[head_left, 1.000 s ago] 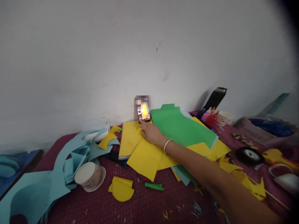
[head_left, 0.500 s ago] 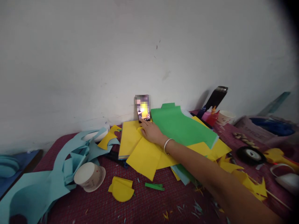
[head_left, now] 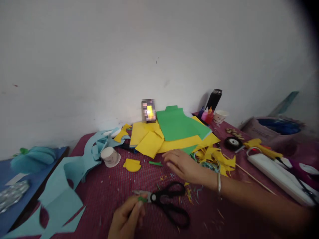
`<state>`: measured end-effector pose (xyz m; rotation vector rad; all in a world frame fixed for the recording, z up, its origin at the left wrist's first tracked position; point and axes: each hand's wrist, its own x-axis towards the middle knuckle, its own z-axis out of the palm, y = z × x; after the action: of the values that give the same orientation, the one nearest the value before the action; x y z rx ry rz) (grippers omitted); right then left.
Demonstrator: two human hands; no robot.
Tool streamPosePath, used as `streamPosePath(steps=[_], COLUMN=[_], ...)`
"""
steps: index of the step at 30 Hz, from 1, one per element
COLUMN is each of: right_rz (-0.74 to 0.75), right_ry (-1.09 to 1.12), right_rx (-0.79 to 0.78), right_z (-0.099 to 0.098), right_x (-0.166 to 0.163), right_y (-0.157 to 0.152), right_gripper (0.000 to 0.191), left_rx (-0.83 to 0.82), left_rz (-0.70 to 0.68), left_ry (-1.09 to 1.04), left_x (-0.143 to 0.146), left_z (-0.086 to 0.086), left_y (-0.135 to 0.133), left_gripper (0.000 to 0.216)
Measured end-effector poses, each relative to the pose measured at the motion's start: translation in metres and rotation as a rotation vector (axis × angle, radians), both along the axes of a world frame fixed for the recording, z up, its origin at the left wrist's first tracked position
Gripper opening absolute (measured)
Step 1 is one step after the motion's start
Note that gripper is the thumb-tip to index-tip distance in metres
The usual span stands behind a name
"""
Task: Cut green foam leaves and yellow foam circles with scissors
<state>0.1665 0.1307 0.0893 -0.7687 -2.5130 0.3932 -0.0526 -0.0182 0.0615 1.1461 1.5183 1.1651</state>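
Note:
My left hand (head_left: 128, 214), low in the view, is closed, with thumb and fingertips pinching a small green piece (head_left: 142, 199), probably paper. Just behind it black-handled scissors (head_left: 171, 191) lie on the table with their handles apart. My right hand (head_left: 183, 164), a bangle on its wrist, is over the middle of the table with fingers stretched out and nothing seen in them. Closest to its fingertips are a thin green strip (head_left: 156, 163) and yellow paper sheets (head_left: 151, 144). A folded yellow paper piece (head_left: 133, 165) lies farther left.
A lit phone (head_left: 149, 111) leans on the wall behind green paper (head_left: 171, 124). Cut blue paper (head_left: 62, 186) and a paper cup (head_left: 109, 156) stand left. Yellow scraps (head_left: 216, 157), a tape roll (head_left: 233, 142), a glue gun (head_left: 261, 148) and a white power strip (head_left: 276, 176) lie right.
My right hand has drawn back from the phone towards the table's middle. My left hand has come into view with the green piece, and the scissors now show. The view has shifted.

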Motion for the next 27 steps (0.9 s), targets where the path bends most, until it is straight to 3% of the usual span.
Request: streamPosePath(steps=[1,3,7,11,17,23,27], right_rz=[0.009,0.031,0.096,0.128,0.111,-0.002,0.013], right_ry=[0.031,0.094,0.232,0.378,0.457,0.410,0.388], right_rx=[-0.057,-0.164,-0.319,-0.450,-0.628,-0.614,-0.632], right_z=[-0.004,-0.012,-0.022,-0.026,-0.037,-0.050,-0.051], right_x=[0.004,0.009,0.006,-0.001,-0.004,-0.004,-0.003], right_y=[-0.019,-0.050,-0.079,-0.079,-0.078,-0.084,-0.087], right_gripper=[0.019,0.021,0.027,0.023,0.021,0.023,0.018], left_rx=[-0.007,0.158,0.353,0.345,0.191,0.228,0.232], left_rz=[-0.042,-0.062,-0.057,-0.039,-0.119,-0.048,0.002], left_ry=[0.035,0.118,0.134,0.086,-0.040,-0.081,-0.077], left_x=[0.007,0.023,0.050,0.063,0.063,0.058,0.058], left_z=[0.005,0.015,0.023,0.015,-0.004,-0.016,-0.020], left_y=[0.001,0.003,0.011,0.018,0.017,0.016,0.014], left_gripper=[0.028,0.022,0.020,0.026,0.025,0.020,0.026])
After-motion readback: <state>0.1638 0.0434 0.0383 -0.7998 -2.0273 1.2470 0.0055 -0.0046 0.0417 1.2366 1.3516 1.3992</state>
